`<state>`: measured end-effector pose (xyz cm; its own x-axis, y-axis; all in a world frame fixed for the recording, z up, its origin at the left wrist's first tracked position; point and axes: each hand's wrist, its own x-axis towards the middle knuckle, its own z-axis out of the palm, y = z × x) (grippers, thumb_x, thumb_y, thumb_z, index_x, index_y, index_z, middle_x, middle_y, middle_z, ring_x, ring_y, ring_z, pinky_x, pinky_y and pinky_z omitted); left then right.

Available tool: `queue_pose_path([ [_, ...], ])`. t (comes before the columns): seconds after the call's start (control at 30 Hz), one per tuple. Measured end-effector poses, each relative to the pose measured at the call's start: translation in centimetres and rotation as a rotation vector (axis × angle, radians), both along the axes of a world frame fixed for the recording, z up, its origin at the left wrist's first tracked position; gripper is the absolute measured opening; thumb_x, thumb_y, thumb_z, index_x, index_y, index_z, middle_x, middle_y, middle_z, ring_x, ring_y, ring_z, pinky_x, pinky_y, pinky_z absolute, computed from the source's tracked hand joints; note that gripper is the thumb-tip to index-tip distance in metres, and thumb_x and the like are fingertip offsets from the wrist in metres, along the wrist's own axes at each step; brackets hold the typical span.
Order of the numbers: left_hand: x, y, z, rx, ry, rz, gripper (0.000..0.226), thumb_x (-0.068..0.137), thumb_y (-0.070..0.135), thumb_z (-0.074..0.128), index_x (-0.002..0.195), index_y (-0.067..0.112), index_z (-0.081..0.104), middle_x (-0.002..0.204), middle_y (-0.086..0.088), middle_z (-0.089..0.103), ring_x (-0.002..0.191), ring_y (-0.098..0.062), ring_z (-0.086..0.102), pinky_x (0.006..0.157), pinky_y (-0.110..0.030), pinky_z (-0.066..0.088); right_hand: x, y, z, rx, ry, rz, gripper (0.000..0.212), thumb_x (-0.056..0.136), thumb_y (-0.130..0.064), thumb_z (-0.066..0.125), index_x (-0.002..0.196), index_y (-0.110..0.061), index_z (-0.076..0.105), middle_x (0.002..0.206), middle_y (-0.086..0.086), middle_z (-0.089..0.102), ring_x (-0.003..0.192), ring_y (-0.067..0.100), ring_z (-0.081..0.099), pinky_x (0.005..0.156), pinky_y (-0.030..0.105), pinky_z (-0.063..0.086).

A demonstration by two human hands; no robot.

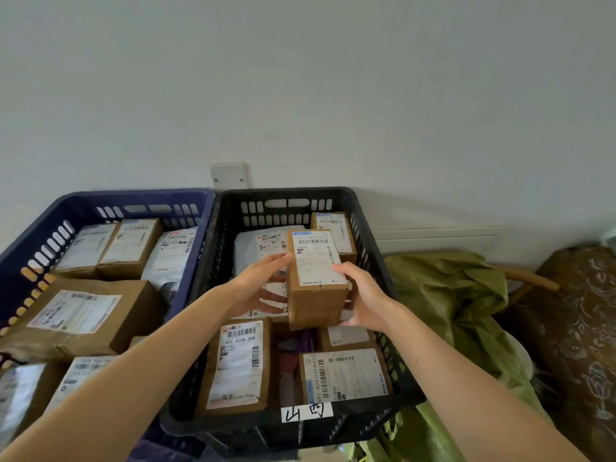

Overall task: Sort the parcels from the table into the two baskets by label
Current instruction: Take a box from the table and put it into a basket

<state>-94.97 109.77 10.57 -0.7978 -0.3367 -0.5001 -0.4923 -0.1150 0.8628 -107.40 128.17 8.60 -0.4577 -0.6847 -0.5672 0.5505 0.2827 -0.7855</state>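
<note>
Parcel (316, 278), lengthwise away, label up, gripped by right hand (365, 296); left hand (256, 285) seemingly flat.

A brown parcel (316, 295) hangs upright over the middle of the black basket (233, 425). The right hand (365, 300) grips its right side, thumb on the label, and the left hand (255, 285) lays straight fingers (271, 299) against its left side. The blue basket (133, 196) just beside holds other parcels (80, 315).
</note>
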Motion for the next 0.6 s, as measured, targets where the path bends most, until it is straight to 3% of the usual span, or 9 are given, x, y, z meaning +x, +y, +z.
queue_pose_path([
  [0.17, 0.7, -0.7, -1.0, -0.092, -0.047, 0.043, 0.043, 0.097, 0.055, 0.043, 0.135, 0.037, 0.047, 0.123, 0.004, 0.057, 0.102, -0.026, 0.063, 0.081, -0.04, 0.055, 1.1, -0.4, -1.0, -0.015, -0.024, -0.094, 0.042, 0.086, -0.049, 0.058, 0.121, -0.027, 0.06, 0.119, 0.007, 0.066, 0.115, 0.027, 0.056, 0.098, 0.05, 0.045],
  [0.27, 0.8, -1.1, -2.0, -0.223, -0.066, 0.062, 0.039, 0.1, 0.04, 0.045, 0.137, 0.028, 0.05, 0.126, 0.0, 0.056, 0.107, -0.02, 0.057, 0.098, -0.04, 0.046, 1.4, -0.7, -1.1, -0.006, 0.004, -0.121, 0.039, 0.087, -0.049, 0.056, 0.121, -0.028, 0.059, 0.121, 0.005, 0.065, 0.115, 0.025, 0.054, 0.093, 0.046, 0.047],
  [0.33, 0.9, -1.4, -2.5, -0.368, -0.075, -0.063, 0.045, 0.096, 0.017, 0.055, 0.14, 0.022, 0.047, 0.138, -0.003, 0.052, 0.119, -0.018, 0.05, 0.104, -0.034, 0.039, 1.5, -0.9, -1.0, 0.018, 0.04, -0.107, 0.04, 0.088, -0.049, 0.055, 0.122, -0.028, 0.057, 0.122, 0.004, 0.063, 0.115, 0.024, 0.053, 0.091, 0.044, 0.046],
  [0.4, 0.9, -1.7, -3.0, -0.546, -0.105, -0.226, 0.058, 0.09, 0.007, 0.062, 0.144, 0.019, 0.042, 0.146, -0.003, 0.046, 0.132, -0.018, 0.043, 0.105, -0.032, 0.035, 1.5, -1.0, -1.0, 0.031, 0.06, -0.109, 0.041, 0.089, -0.051, 0.054, 0.124, -0.029, 0.057, 0.122, 0.003, 0.064, 0.115, 0.023, 0.053, 0.09, 0.043, 0.046],
  [0.6, -0.2, -2.0, -4.3, -0.789, -0.157, -0.448, 0.083, 0.076, 0.03, 0.079, 0.146, 0.027, 0.034, 0.147, 0.002, 0.043, 0.134, -0.019, 0.04, 0.105, -0.031, 0.036, 0.9, -0.9, -0.8, 0.023, 0.075, -0.195, 0.036, 0.092, -0.05, 0.05, 0.121, -0.03, 0.058, 0.118, 0.003, 0.067, 0.113, 0.022, 0.055, 0.1, 0.047, 0.043],
])
